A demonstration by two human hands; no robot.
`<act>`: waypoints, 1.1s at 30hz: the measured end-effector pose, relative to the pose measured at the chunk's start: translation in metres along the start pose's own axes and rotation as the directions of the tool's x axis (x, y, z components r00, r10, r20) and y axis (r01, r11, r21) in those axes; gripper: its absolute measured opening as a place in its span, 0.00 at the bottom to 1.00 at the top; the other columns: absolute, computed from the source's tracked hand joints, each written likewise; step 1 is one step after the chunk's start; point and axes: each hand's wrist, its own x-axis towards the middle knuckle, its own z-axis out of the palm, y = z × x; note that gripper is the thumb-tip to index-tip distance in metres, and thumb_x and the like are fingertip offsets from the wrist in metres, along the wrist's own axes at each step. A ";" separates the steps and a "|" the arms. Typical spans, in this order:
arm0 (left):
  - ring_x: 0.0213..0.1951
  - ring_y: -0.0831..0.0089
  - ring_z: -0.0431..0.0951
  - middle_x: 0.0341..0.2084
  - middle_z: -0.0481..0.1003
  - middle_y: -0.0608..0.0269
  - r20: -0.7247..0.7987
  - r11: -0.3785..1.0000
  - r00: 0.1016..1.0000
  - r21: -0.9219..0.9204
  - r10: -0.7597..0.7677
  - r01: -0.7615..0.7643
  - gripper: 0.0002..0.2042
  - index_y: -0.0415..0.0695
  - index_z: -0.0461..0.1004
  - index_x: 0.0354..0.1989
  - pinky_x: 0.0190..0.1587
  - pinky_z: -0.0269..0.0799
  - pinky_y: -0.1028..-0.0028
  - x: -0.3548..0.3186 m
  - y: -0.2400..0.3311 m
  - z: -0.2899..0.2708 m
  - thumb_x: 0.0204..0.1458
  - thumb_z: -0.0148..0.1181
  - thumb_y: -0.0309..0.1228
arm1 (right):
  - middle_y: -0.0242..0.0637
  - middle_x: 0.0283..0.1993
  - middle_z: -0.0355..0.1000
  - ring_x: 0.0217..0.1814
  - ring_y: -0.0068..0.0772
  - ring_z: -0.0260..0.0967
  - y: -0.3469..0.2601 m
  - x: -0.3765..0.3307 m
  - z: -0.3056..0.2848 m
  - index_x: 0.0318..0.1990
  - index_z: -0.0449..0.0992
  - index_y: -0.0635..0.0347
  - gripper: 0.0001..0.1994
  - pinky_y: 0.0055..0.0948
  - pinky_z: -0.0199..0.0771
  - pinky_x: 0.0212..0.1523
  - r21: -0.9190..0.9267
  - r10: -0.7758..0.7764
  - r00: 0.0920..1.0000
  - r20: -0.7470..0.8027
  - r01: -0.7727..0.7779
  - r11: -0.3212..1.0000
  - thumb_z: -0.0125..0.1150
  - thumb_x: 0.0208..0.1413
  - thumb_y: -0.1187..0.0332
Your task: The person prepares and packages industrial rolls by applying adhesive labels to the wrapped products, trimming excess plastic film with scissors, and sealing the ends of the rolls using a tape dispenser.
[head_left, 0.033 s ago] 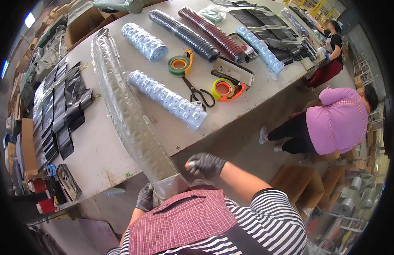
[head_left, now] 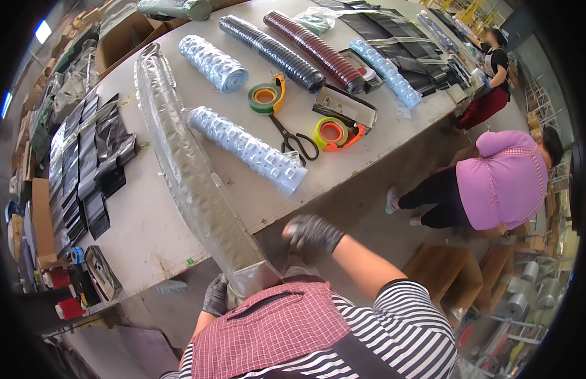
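A long grey-green folded piece in a clear plastic sleeve (head_left: 198,189) stretches across the table, its near end hanging past the edge against my body. My left hand (head_left: 215,295), in a dark grey glove, is closed at the left side of that near end; its fingertips are partly hidden. Right of the sleeve, my gloved right hand (head_left: 313,234) is raised beyond the table edge, fingers curled together and slightly blurred. Something pale shows at its fingertips, too small to name. It does not touch the sleeve.
On the table (head_left: 160,246) lie bluish clear plastic rolls (head_left: 245,148), black scissors (head_left: 293,140), a green tape roll (head_left: 266,98), a yellow tape roll (head_left: 331,132) and an open box (head_left: 345,106). Black plastic pieces (head_left: 91,167) cover the left side. A person in purple (head_left: 498,180) stands right.
My right hand has shifted slightly up and to the right, farther from the sleeve's near end. My left hand stays in place.
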 end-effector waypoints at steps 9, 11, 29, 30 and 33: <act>0.42 0.69 0.76 0.37 0.79 0.60 -0.086 0.977 0.992 0.202 0.090 -0.072 0.16 0.39 0.77 0.44 0.48 0.72 0.70 -0.001 0.019 0.024 0.53 0.66 0.37 | 0.56 0.51 0.71 0.38 0.37 0.76 -0.112 0.069 -0.193 0.55 0.64 0.80 0.46 0.35 0.77 0.32 -0.531 -0.564 -0.038 -0.825 -0.291 0.796 0.74 0.38 0.46; 0.43 0.70 0.76 0.38 0.78 0.60 -0.096 0.927 0.987 0.365 0.130 -0.087 0.16 0.38 0.76 0.46 0.49 0.71 0.72 0.013 0.017 0.007 0.54 0.65 0.34 | 0.51 0.44 0.73 0.32 0.34 0.75 -0.103 0.067 -0.234 0.52 0.67 0.76 0.42 0.34 0.76 0.26 -0.390 -0.371 0.124 -0.920 -0.204 0.898 0.75 0.36 0.48; 0.53 0.51 0.70 0.46 0.72 0.54 0.770 -0.363 0.464 0.624 0.438 -0.692 0.18 0.44 0.74 0.46 0.56 0.67 0.58 -0.024 0.163 0.187 0.43 0.61 0.22 | 0.48 0.42 0.73 0.39 0.50 0.74 -0.054 -0.049 -0.210 0.50 0.71 0.62 0.18 0.47 0.80 0.31 0.356 -0.052 0.743 -0.668 0.379 0.854 0.59 0.56 0.60; 0.53 0.50 0.70 0.47 0.72 0.53 0.804 -0.367 0.454 0.585 0.384 -0.723 0.18 0.43 0.73 0.46 0.56 0.67 0.57 -0.013 0.172 0.206 0.43 0.60 0.22 | 0.47 0.43 0.74 0.40 0.49 0.74 -0.059 -0.048 -0.202 0.51 0.71 0.60 0.19 0.47 0.80 0.31 0.283 -0.055 0.717 -0.695 0.343 0.895 0.60 0.56 0.60; 0.56 0.50 0.68 0.51 0.71 0.53 0.912 -0.456 0.346 0.409 0.219 -0.791 0.19 0.44 0.73 0.49 0.58 0.66 0.57 0.038 0.187 0.266 0.45 0.61 0.26 | 0.43 0.46 0.74 0.42 0.45 0.75 -0.062 -0.053 -0.188 0.55 0.70 0.57 0.25 0.47 0.81 0.32 0.157 -0.098 0.724 -0.683 0.276 0.948 0.65 0.52 0.58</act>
